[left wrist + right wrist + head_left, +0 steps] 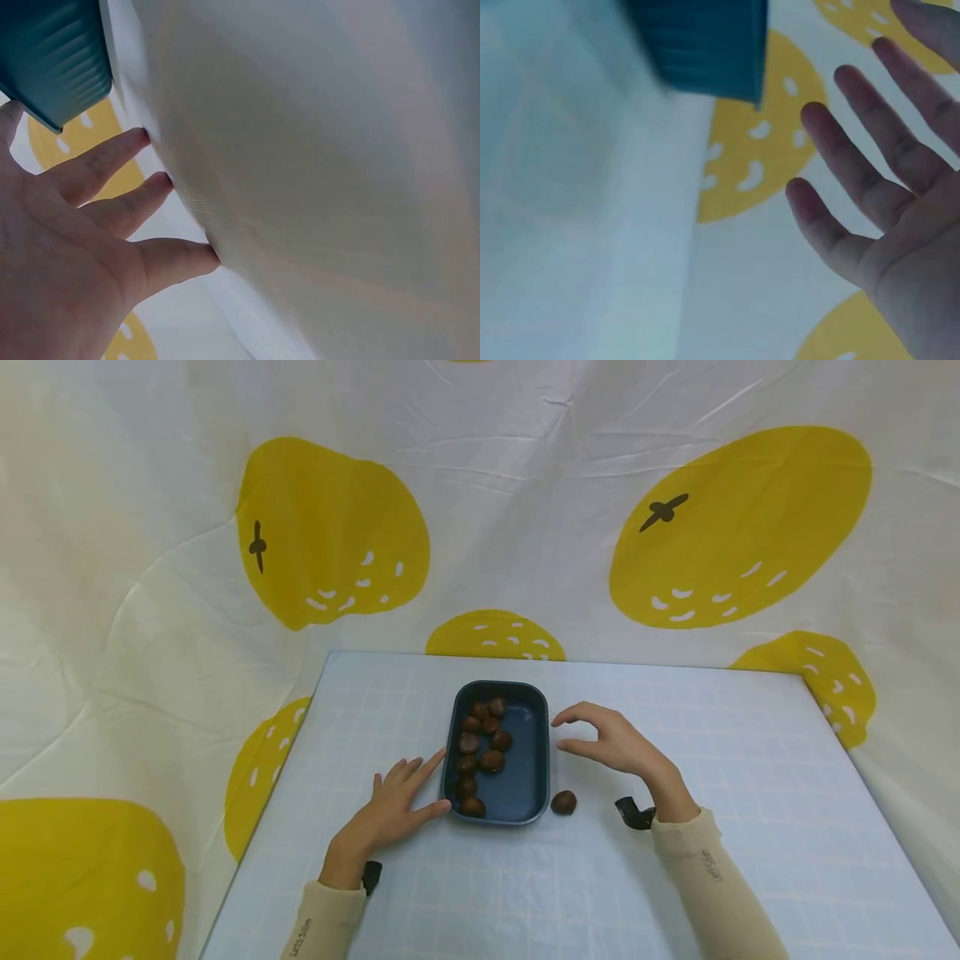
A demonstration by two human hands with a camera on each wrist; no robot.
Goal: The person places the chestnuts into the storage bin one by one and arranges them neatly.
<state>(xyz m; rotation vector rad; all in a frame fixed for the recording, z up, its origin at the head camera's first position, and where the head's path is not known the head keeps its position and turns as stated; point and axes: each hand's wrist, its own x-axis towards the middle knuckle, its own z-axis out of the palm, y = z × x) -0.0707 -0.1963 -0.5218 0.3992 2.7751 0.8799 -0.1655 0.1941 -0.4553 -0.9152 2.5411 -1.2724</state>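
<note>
A dark blue rectangular tray (517,789) stands on the table, with several brown chestnuts (492,761) gathered along its left side. One more chestnut (564,802) lies on the cloth just outside the tray's lower right corner. My left hand (390,806) rests with fingers spread at the tray's left side, the index finger and thumb at its rim; in the left wrist view other fingertips (139,136) touch the tabletop. To the right of the tray, my right hand (611,739) hovers with loosely bent fingers and nothing between them. In the right wrist view its fingers (855,169) are apart.
A pale checked cloth (675,718) covers the table. Behind it hangs a white curtain (517,543) printed with large yellow fruit. Dark wrist-camera mounts (634,814) show by both wrists. Beige sleeves (708,877) cover the forearms.
</note>
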